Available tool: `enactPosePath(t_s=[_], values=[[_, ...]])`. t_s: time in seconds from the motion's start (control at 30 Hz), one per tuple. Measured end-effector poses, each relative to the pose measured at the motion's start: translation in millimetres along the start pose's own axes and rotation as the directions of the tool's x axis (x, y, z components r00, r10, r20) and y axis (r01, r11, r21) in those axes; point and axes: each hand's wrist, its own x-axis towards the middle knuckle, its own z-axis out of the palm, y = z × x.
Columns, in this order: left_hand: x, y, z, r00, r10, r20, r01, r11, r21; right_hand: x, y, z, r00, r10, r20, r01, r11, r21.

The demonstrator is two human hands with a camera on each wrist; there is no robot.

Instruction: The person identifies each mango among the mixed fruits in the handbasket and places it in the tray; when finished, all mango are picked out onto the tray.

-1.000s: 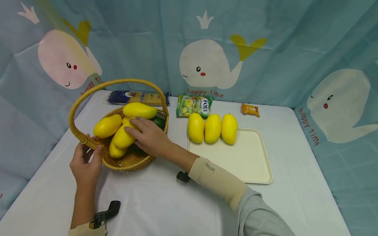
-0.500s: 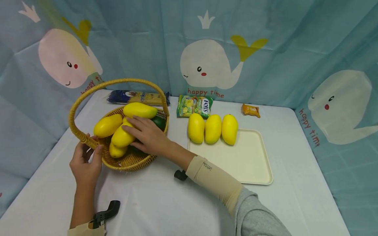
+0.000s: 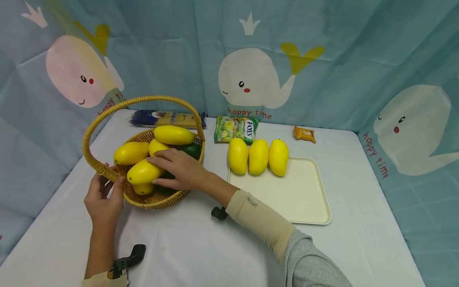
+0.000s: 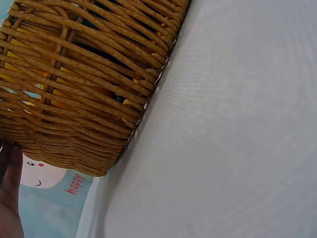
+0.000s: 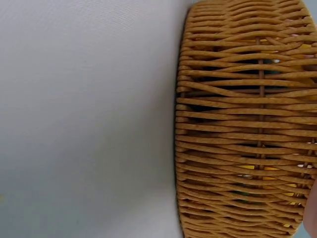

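Note:
A wicker basket (image 3: 154,202) with a tall arched handle holds several yellow mangoes, and a dark green rounded thing (image 3: 191,150) shows at its right side. My left hand (image 3: 106,199) grips the basket's left rim by the handle's foot, thumb on the near side. Over the basket, my right hand (image 3: 181,167) holds one mango (image 3: 145,172) by its right end. That mango lies above a lower mango (image 3: 142,189). Other mangoes (image 3: 131,153) lie behind it. Both wrist views show mostly the basket's woven wall (image 4: 74,89), with only a bit of each hand at the edge.
Right of the basket, a cream tray (image 3: 287,203) has three mangoes (image 3: 258,156) in a row over its far edge. Behind stand a green candy bag (image 3: 236,129), a pasta packet (image 3: 165,118) and a small orange packet (image 3: 304,134). A whale-print curtain (image 3: 201,59) closes off the back.
My right hand has shifted the held mango left and toward me, turning it more level. The back mango has slid slightly right. My left hand stays on the rim.

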Motion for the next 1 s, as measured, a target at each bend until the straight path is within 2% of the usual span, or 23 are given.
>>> enactPosePath(t_s=[0.13,0.27,0.4,0.57,0.7,0.9,1.0], values=[[0.3,1.1,-0.5,1.000,-0.014,-0.003,0.014,1.000,0.018,2.7,-2.2,0.6,0.998,0.053,0.046,-0.054,0.998,0.022],[0.5,0.3,-0.4,1.000,-0.027,-0.004,0.027,0.999,0.035,3.2,-5.4,-0.5,0.987,0.133,0.095,-0.137,0.990,0.036],[0.1,-3.2,0.2,1.000,-0.025,-0.007,0.025,0.999,0.034,0.9,-7.6,-2.7,0.978,0.181,0.107,-0.190,0.978,0.082],[0.7,-2.9,1.2,1.000,-0.023,-0.009,0.023,0.999,0.027,-4.5,-9.1,-4.1,0.963,0.257,0.086,-0.268,0.952,0.150],[1.6,0.9,1.6,1.000,-0.020,-0.004,0.021,1.000,0.016,-10.6,-9.9,-4.2,0.950,0.310,0.034,-0.311,0.931,0.193],[0.5,3.8,1.0,1.000,-0.025,-0.004,0.025,1.000,0.013,-17.2,-10.7,-5.7,0.952,0.303,-0.032,-0.281,0.913,0.296],[-0.4,3.3,0.9,1.000,-0.027,-0.002,0.027,1.000,0.016,-19.9,-11.6,-7.8,0.951,0.307,-0.041,-0.272,0.890,0.366]])
